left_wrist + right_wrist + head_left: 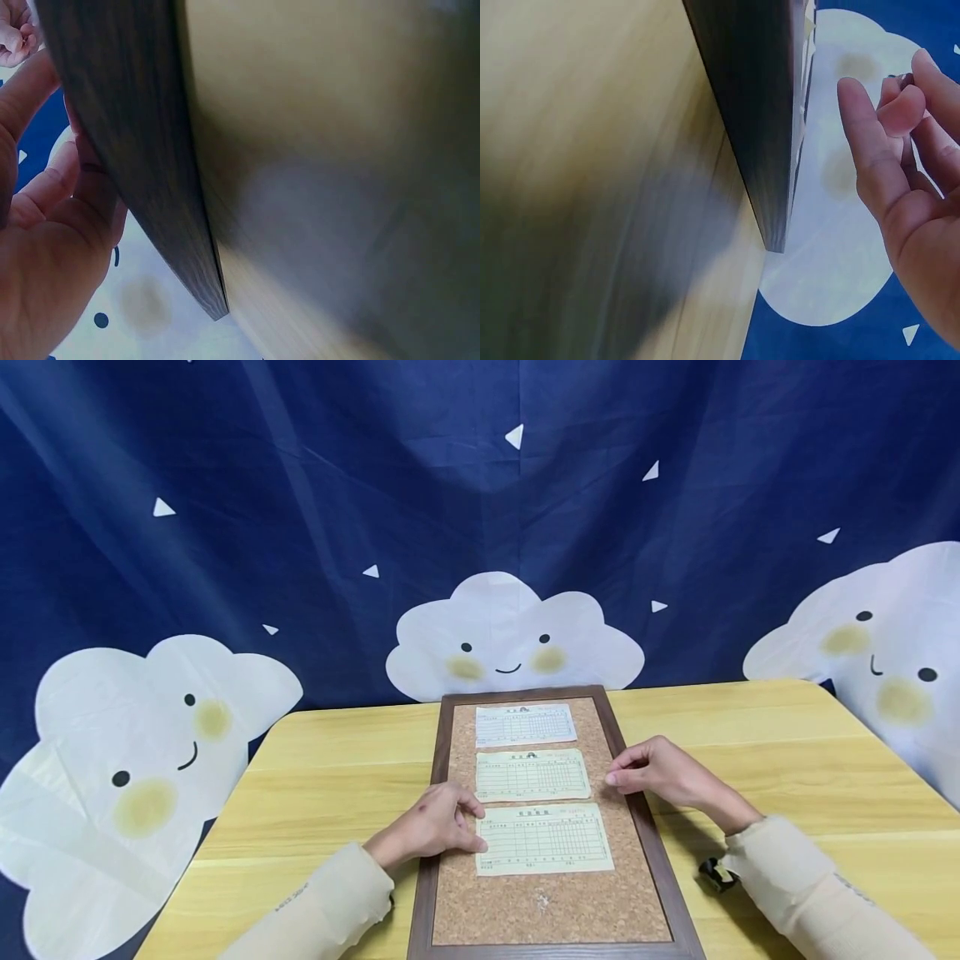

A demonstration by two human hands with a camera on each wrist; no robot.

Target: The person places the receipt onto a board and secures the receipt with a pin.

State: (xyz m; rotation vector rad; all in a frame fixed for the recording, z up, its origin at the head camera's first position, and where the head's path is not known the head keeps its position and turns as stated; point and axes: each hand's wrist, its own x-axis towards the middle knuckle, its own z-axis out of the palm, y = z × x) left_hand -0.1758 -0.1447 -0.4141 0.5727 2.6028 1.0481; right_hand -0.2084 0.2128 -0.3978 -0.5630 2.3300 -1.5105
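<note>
A framed cork board (555, 927) lies on the table with three printed paper slips in a column. At the top is a white slip (525, 727) with blue lines; below it come a pale yellow-green middle slip (532, 777) and a similar bottom slip (546, 839). My left hand (435, 822) rests at the bottom slip's left edge, thumb and index finger spread apart on it. Above the board's right frame, my right hand (660, 772) pinches a small dark pin-like thing (906, 79) between thumb and fingers. It is mostly hidden by the fingertips.
A small cluster of silvery bits (543, 902) sits on the cork below the bottom slip. The board's dark wooden frame (425, 910) stands slightly above the light wooden table (750, 735). Behind hangs a blue curtain (450, 485) with clouds.
</note>
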